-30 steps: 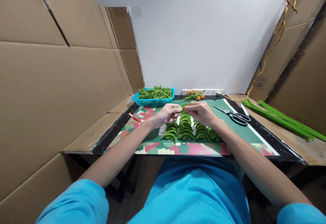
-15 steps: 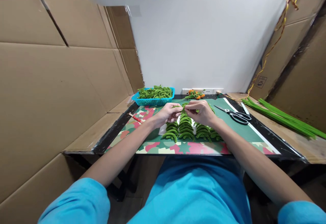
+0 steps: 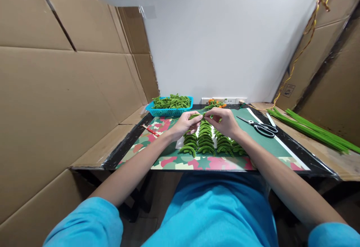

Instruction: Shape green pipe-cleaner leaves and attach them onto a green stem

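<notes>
Both hands meet above the rows of green pieces. My left hand point(image 3: 185, 123) is closed on a green pipe cleaner piece point(image 3: 195, 116), partly hidden by the fingers. Fingertips of my right hand point(image 3: 222, 122) pinch the same fuzzy piece at its right end. Below them, curved green pipe cleaner pieces point(image 3: 206, 142) lie in several rows on a white sheet point(image 3: 179, 144). Orange and green pipe cleaner flowers point(image 3: 219, 104) rest behind the hands.
A blue basket point(image 3: 168, 112) heaped with green pieces stands at the back left. Black-handled scissors point(image 3: 264, 130) lie right of the hands, long green pipe cleaners point(image 3: 312, 130) farther right. A red-handled tool point(image 3: 150, 130) lies left. Cardboard walls point(image 3: 84, 74) flank the table.
Both hands stay over the rows with the green piece. My right hand has shifted slightly and its fingers have changed position at the piece's end.
</notes>
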`<move>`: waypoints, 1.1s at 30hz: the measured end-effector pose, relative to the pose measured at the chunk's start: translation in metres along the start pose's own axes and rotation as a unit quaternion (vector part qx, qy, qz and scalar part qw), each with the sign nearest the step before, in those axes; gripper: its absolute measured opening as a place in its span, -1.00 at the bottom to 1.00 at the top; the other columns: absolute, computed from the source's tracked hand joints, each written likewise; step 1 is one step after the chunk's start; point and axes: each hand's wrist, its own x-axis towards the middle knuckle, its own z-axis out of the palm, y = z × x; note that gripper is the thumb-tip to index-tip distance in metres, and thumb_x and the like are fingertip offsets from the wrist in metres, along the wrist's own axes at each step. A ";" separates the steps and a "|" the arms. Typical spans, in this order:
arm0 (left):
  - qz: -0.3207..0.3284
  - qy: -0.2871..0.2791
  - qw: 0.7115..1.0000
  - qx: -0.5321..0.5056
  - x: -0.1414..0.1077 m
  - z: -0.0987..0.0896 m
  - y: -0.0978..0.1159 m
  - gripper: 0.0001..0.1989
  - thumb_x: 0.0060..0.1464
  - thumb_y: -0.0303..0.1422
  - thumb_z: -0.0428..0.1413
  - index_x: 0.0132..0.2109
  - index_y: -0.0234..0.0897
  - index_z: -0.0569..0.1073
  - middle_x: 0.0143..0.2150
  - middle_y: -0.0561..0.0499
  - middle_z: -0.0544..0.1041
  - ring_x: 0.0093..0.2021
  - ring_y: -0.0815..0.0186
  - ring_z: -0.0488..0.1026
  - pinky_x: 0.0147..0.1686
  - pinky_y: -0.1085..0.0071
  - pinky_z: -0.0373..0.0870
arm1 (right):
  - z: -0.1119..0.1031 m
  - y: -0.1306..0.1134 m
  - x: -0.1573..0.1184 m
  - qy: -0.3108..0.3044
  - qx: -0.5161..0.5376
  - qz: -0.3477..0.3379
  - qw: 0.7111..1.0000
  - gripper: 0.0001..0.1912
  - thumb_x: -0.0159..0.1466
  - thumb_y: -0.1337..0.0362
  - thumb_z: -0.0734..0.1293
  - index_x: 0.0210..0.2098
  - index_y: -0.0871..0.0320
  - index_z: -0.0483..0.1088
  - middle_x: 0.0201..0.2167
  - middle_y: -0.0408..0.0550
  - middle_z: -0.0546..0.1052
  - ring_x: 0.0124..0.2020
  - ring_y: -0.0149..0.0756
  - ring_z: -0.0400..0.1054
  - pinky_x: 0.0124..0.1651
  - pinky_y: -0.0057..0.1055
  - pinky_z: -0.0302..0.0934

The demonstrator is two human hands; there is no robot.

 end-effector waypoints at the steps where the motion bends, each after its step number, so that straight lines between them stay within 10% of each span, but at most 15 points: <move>1: -0.002 -0.003 1.000 -0.001 0.000 0.000 0.000 -0.47 0.02 0.05 0.45 -0.24 -0.28 0.46 -0.49 0.18 0.41 -0.68 0.55 0.24 -0.75 0.59 0.06 | -0.001 0.000 0.000 -0.006 -0.004 -0.006 1.000 -0.80 0.45 0.19 0.37 -0.25 0.10 0.59 -0.36 -0.07 0.62 -0.51 -0.38 0.36 -0.40 -0.41 0.29; 13: -0.026 -0.001 1.000 -0.014 0.000 0.004 0.005 -0.48 -0.01 0.03 0.46 -0.25 -0.28 0.46 -0.50 0.18 0.44 -0.72 0.55 0.25 -0.78 0.57 0.00 | 0.006 0.006 -0.003 -0.010 -0.046 -0.041 0.998 -0.83 0.49 0.27 0.27 -0.21 0.09 0.48 -0.37 -0.09 0.48 -0.48 -0.35 0.30 -0.37 -0.40 0.24; 33: -0.008 0.002 1.000 0.011 0.003 0.001 -0.001 -0.46 0.07 0.11 0.39 -0.20 -0.30 0.51 -0.51 0.15 0.46 -0.72 0.53 0.26 -0.77 0.57 -0.03 | 0.007 0.005 0.001 -0.006 0.042 0.044 0.998 -0.55 0.48 -0.15 0.32 -0.22 0.11 0.51 -0.34 -0.06 0.60 -0.51 -0.37 0.33 -0.41 -0.41 0.24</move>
